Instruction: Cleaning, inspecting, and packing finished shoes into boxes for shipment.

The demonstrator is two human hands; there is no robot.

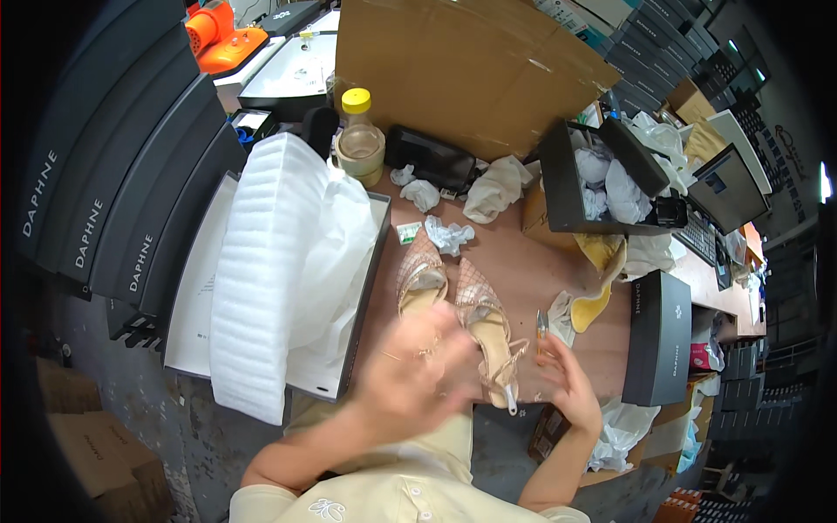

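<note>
Two beige mesh heeled shoes lie side by side on the brown table, the left shoe [420,277] and the right shoe [488,324]. My left hand [417,364] is blurred with motion over the heel end of the left shoe; I cannot tell whether it holds anything. My right hand [568,382] hovers with fingers spread just right of the right shoe's heel strap, holding nothing. A small metal tool [541,326] stands near its fingertips.
An open shoe box with white foam wrap [261,261] lies at the left. A yellow-capped jar [360,139], crumpled paper [449,235], a black box of paper [580,187], a closed black box [660,336] and a cardboard sheet [462,70] surround the shoes.
</note>
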